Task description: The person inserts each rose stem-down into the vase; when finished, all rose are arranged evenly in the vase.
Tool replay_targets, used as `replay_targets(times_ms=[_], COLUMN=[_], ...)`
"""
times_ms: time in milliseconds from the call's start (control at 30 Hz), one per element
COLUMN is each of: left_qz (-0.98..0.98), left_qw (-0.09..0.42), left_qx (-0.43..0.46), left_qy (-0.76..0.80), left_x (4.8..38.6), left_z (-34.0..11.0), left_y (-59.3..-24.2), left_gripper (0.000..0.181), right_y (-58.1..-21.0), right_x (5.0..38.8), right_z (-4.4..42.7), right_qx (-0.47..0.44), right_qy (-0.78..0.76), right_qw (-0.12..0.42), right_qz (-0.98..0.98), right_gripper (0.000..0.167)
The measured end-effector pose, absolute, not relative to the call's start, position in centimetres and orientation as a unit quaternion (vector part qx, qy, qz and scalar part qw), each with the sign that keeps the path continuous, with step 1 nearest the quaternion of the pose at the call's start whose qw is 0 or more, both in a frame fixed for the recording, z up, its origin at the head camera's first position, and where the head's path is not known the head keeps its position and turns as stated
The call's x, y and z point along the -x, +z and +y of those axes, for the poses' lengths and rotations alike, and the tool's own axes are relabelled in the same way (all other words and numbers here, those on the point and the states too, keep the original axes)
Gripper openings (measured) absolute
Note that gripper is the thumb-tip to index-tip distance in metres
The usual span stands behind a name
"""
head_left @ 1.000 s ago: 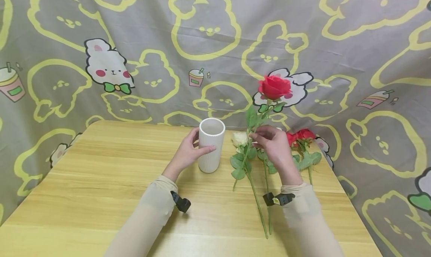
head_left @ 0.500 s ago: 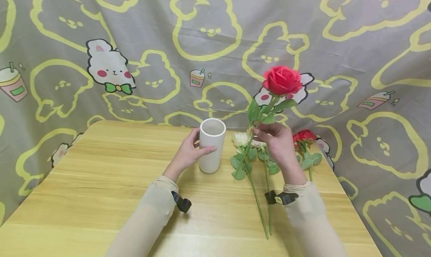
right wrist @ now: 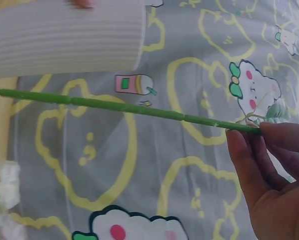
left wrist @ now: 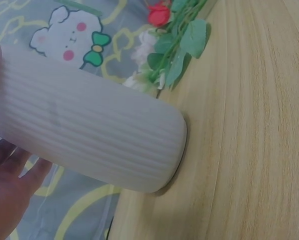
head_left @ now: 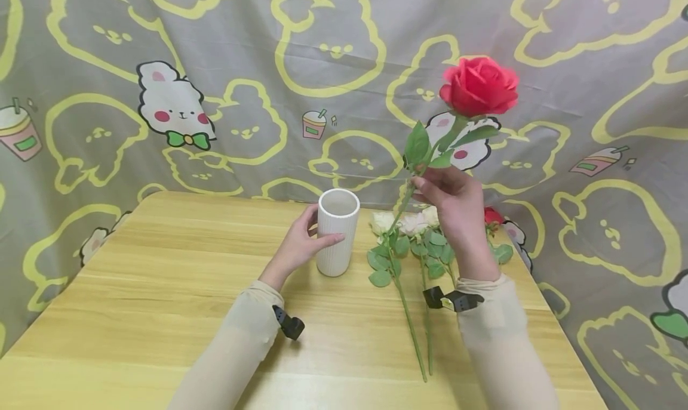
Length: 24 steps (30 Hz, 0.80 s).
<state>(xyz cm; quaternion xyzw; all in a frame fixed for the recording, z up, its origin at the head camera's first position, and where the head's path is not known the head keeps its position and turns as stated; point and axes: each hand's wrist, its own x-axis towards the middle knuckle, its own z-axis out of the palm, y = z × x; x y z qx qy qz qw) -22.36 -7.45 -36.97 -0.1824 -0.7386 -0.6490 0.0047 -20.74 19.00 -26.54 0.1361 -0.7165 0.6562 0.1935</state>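
Observation:
A white ribbed vase [head_left: 335, 243] stands upright on the table, its round mouth empty. My left hand [head_left: 298, 243] grips its left side, thumb across the front; in the left wrist view the fingers of the left hand [left wrist: 14, 185] lie behind the vase [left wrist: 89, 125]. To the right, my right hand [head_left: 457, 210] pinches the stem of a red rose [head_left: 480, 86] just below its leaves, bloom up and leaning right. In the right wrist view the green stem [right wrist: 139, 109] runs from the right hand [right wrist: 277, 175] to a free end beneath the vase [right wrist: 64, 40].
Pale roses [head_left: 412, 224] with green leaves lie on the wooden table [head_left: 215, 237] right of the vase, their stems toward the front edge. Another red flower [head_left: 493, 216] lies behind the right forearm. A patterned curtain [head_left: 333, 52] hangs behind the table.
My right hand has risen and moved a little right, lifting the red rose higher and uncovering more of the pale roses. My left hand and the vase have stayed put.

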Motion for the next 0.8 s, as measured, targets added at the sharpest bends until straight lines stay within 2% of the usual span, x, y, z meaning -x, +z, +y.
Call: replay_targets(times_ms=[800], left_qz=[-0.727], left_qw=[-0.003], left_qx=[0.179], left_qy=[-0.663], left_x=[22.6], left_z=[-7.5], left_y=[-37.3], left_gripper=[0.071], right_y=[-20.2], right_x=[20.6], right_z=[16.7], right_qx=[-0.188], right_qy=[0.706], right_qw=[0.246], right_qz=[-0.637], right_gripper=[0.021])
